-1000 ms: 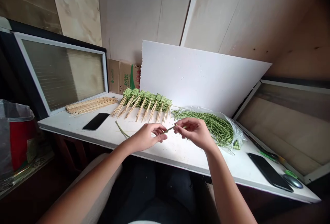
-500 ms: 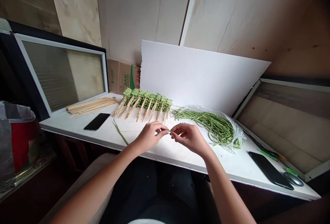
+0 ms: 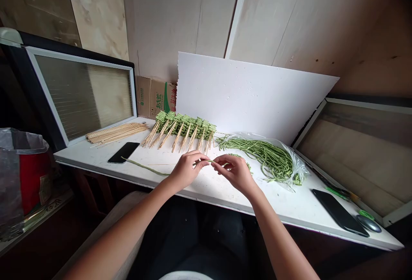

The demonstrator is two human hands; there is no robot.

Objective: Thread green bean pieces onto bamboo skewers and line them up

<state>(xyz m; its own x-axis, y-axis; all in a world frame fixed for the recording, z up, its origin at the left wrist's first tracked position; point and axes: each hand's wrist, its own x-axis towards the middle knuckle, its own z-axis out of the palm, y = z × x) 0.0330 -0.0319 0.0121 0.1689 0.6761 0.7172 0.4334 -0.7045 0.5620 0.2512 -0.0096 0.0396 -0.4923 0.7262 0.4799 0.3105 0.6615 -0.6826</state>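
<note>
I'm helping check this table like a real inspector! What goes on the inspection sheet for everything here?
Surface: white table, in use.
Job's things: long green bean; beans woven onto bamboo skewers, in a row; more beans in a plastic bag.
Clutter: bare bamboo skewers; two black phones.
Hands: left hand and right hand both pinch the long green bean.
Cables: nothing seen.
Surroundings: white board leaning on the wall; cardboard box; red container.
</note>
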